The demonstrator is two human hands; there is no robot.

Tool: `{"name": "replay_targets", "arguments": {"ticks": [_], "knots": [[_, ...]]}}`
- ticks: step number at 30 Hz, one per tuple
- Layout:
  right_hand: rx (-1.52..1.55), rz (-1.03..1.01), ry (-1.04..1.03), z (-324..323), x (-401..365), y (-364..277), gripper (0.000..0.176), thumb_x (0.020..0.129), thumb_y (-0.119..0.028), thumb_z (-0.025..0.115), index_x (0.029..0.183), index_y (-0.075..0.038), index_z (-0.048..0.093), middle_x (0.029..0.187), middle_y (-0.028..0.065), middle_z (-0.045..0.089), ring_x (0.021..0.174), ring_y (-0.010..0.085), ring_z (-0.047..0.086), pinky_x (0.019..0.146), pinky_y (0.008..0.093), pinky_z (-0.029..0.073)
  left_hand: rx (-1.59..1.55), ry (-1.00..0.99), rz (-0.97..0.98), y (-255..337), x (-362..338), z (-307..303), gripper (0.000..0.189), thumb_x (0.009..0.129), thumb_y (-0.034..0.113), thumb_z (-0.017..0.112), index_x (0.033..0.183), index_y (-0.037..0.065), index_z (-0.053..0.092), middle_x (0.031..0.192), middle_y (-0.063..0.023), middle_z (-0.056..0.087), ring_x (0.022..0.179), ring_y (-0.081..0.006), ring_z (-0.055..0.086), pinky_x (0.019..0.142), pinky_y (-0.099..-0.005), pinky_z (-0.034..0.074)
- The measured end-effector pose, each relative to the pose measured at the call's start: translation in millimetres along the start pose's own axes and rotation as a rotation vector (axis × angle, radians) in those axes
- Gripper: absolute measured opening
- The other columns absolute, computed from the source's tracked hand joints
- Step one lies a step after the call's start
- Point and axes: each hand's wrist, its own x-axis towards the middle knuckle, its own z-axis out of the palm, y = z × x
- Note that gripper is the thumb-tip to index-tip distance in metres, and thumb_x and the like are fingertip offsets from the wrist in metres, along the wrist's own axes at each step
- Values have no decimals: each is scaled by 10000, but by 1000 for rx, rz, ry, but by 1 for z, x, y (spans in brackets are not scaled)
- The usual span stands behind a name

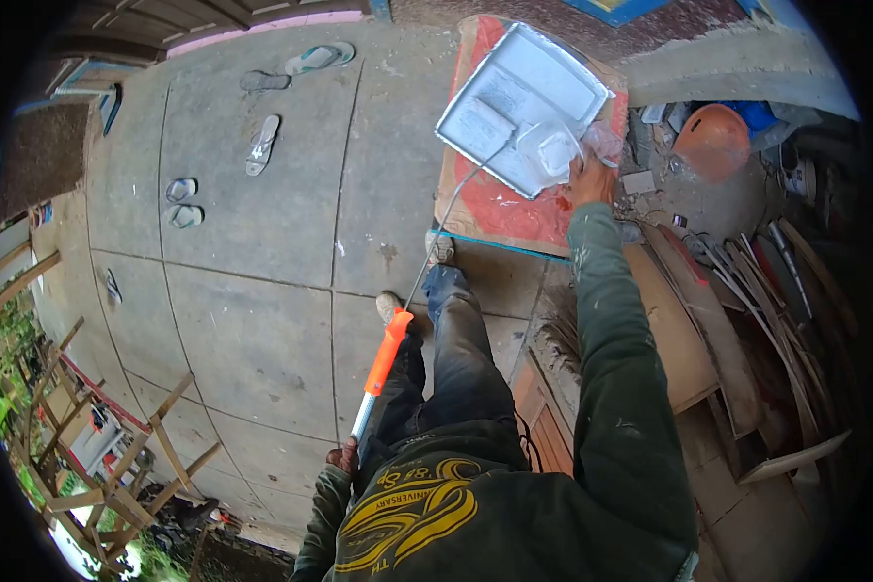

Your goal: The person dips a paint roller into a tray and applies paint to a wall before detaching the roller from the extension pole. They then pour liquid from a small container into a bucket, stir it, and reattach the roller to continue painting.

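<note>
My left hand point(342, 456) is closed around the pale pole of a paint roller. Its orange handle point(388, 354) and long wire lead up to the roller head point(483, 121), which lies in a paint tray point(522, 48). White paint coats the tray. At the tray's near right corner, my right hand point(593, 180) grips a translucent plastic container point(551, 147) that is tilted over the tray, with white paint in it. Crumpled clear plastic point(603, 143) sits beside that hand. Under the tray is a red, paint-stained board point(514, 215).
Several sandals, among them a white one point(262, 145), lie on the concrete floor point(252, 233). To the right are an orange bucket point(713, 141) and stacked wooden boards point(708, 320). A wooden frame point(116, 475) stands at lower left.
</note>
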Motion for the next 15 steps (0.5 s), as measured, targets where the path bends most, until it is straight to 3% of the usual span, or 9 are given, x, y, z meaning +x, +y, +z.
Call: {"name": "replay_targets", "arguments": {"ticks": [4,9,11,13,15], "knots": [[-150,-132,-75,-5,36,-38,326,805,-212,549,1111,-101,571,854,223,631,805,404,609,699,486,481,110,-91,65,-6,0,7,679,865,588,430,522,10,523,433,-142,430,417,-274,384,464,-436,317],[-249,-213,-142,-7,60,-67,358,827,-218,531,1171,-123,555,876,210,642,815,393,618,717,475,485,66,-85,40,8,-8,16,688,847,604,452,495,16,505,421,-111,384,421,-224,360,453,-428,303],[-257,-263,-133,-3,66,-72,364,835,-210,524,1183,-109,549,873,214,641,808,391,621,714,469,487,33,-93,21,14,-11,19,690,842,609,460,487,18,496,418,-98,365,426,-210,350,451,-427,298],[-296,-274,-147,-5,71,-83,344,842,-201,512,1165,-91,558,869,220,640,802,388,624,713,462,490,126,-95,53,14,-11,22,690,876,613,369,528,33,506,426,-113,411,429,-258,409,454,-435,303],[-303,-330,-119,-6,73,-91,297,863,-189,479,1105,-45,572,846,217,641,774,376,631,693,461,492,103,-74,72,17,-14,26,692,869,618,382,534,27,511,429,-122,409,431,-265,401,455,-437,300]]}}
